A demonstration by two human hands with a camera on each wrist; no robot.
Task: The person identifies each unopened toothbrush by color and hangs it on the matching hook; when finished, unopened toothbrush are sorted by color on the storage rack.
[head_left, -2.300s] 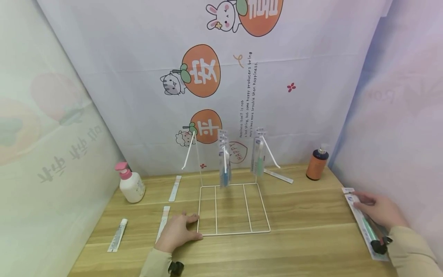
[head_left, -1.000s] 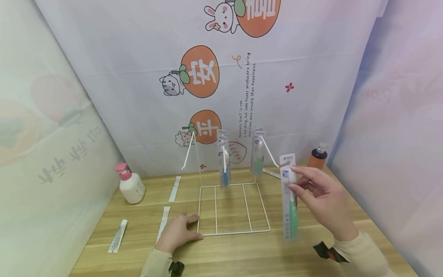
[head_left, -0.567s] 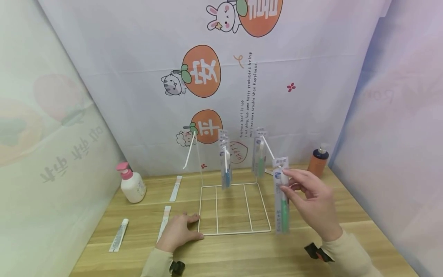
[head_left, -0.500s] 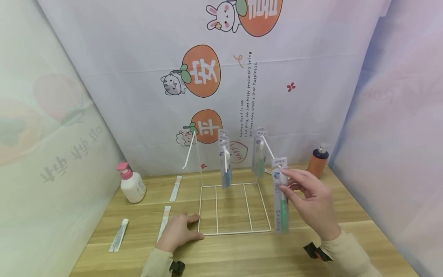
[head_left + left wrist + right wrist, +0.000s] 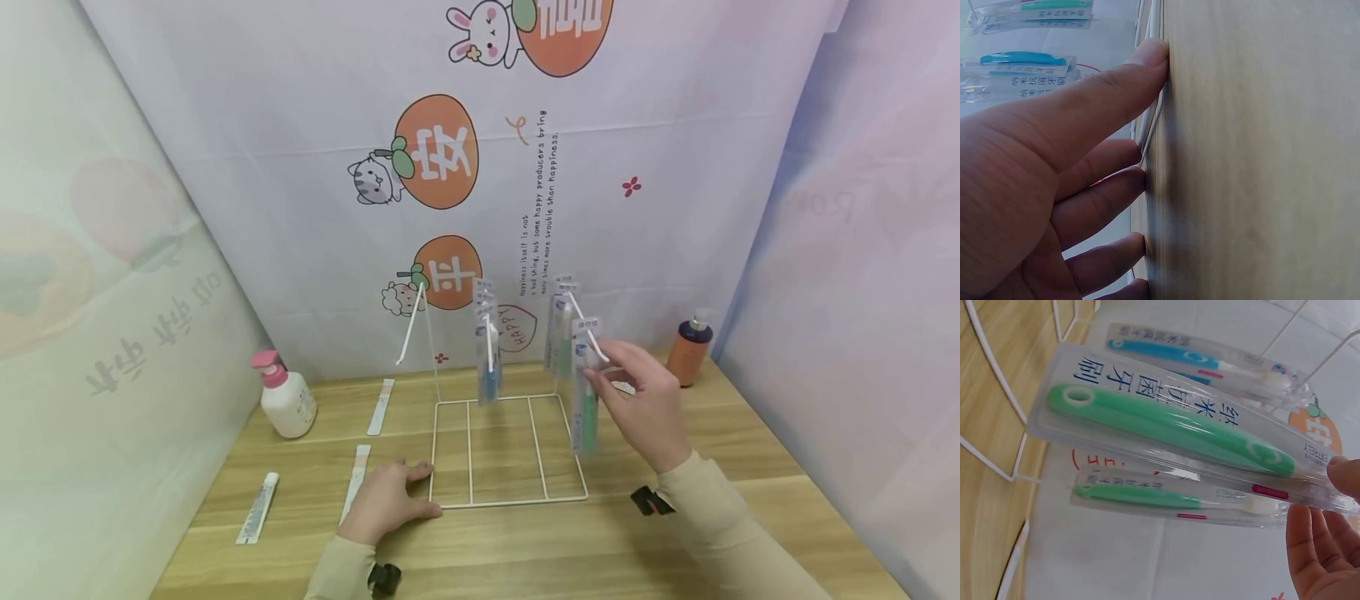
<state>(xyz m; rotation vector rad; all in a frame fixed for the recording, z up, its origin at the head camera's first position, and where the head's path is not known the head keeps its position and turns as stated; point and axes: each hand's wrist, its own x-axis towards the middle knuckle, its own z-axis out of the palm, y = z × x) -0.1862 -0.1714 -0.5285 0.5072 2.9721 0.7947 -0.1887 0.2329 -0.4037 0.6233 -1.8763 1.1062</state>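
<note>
My right hand [image 5: 641, 404] pinches a packaged green toothbrush [image 5: 588, 421] near its upper end. The pack hangs upright at the right prong of a white wire rack [image 5: 510, 503]; the prong's tip shows on the near side of its header. In the right wrist view, the held green toothbrush [image 5: 1166, 428] lies between another green one [image 5: 1141, 495] and a blue one [image 5: 1166, 352]. Packaged blue toothbrushes [image 5: 489, 379] hang on the middle prong, and more green ones [image 5: 558, 342] farther back on the right prong. My left hand [image 5: 386, 502] touches the rack's front left base corner, fingers spread.
A white pump bottle [image 5: 288, 408] with a pink top stands at the back left, an orange bottle [image 5: 688, 354] at the back right. A small tube [image 5: 257, 508] and slim white packets [image 5: 380, 408] lie left of the rack. A printed cloth hangs behind.
My right hand has lifted the green toothbrush from the table's right side and carried it left onto the rack's right prong, lately moving farther back along it. The left hand stays put.
</note>
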